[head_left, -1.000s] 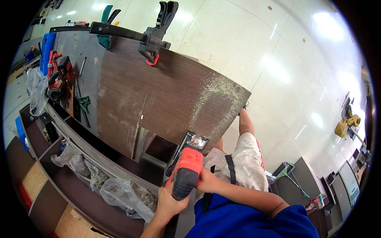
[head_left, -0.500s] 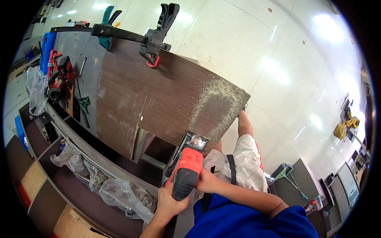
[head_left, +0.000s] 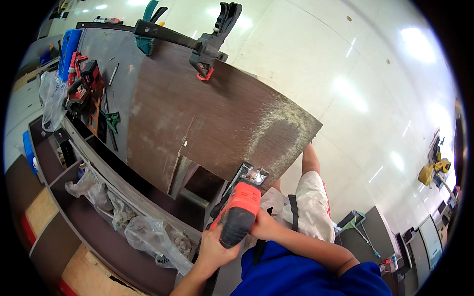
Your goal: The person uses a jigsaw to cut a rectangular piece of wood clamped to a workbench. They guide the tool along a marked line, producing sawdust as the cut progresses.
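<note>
A red and black jigsaw rests with its metal foot on the near edge of a dark brown wood board, beside a rectangular cutout. My left hand wraps round the rear of its body. At its right side, my right hand is closed on it, the fingertips partly hidden. The blade is hidden from here. Pale sawdust lies in a ring near the board's right corner. A black bar clamp with a red pad and a teal clamp grip the board's far edge.
At left are a red cordless power tool, a pen, a green clamp and a plastic bag. An open cabinet carcass with bagged hardware stands below. My knee and leg are by the board's right edge.
The view has shifted, so the board and clamps appear farther right. Both hands stay on the jigsaw, which sits at nearly the same spot on the board.
</note>
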A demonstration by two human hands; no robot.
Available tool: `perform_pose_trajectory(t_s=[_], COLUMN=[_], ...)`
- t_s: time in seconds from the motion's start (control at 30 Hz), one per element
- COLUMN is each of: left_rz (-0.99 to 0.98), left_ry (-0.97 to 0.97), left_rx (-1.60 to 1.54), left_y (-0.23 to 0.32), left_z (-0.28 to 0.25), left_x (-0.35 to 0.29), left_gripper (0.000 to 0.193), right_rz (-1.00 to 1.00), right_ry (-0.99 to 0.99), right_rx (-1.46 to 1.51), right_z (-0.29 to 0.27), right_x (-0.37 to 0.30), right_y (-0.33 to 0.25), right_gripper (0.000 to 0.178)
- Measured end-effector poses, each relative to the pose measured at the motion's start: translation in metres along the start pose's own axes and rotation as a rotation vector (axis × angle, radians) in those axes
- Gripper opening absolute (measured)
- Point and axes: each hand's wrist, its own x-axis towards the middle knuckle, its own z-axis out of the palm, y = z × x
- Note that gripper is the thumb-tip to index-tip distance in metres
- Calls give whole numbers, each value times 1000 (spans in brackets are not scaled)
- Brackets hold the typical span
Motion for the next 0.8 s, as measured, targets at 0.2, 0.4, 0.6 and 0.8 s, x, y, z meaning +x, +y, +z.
perform_pose_trajectory(t_s=[0.2,0.4,0.6,0.8], left_rz=[-9,0,7,-3], left_ry=[-24,-32,-37,-43], left_rx=[4,7,1,5], left_y=[2,-1,5,8], left_z=[-1,-1,-2,-2], left_x=[1,1,4,6], left_gripper=[29,31,32,35], right_rz=[-14,-49,-34,-53], right_ry=[-11,-9,-4,-13], right_rx=[1,-40,-14,1], right_z=[-2,-3,-3,-6], right_x=[2,3,3,4], right_y=[-3,-7,-13,-10], right_gripper=[60,58,57,57])
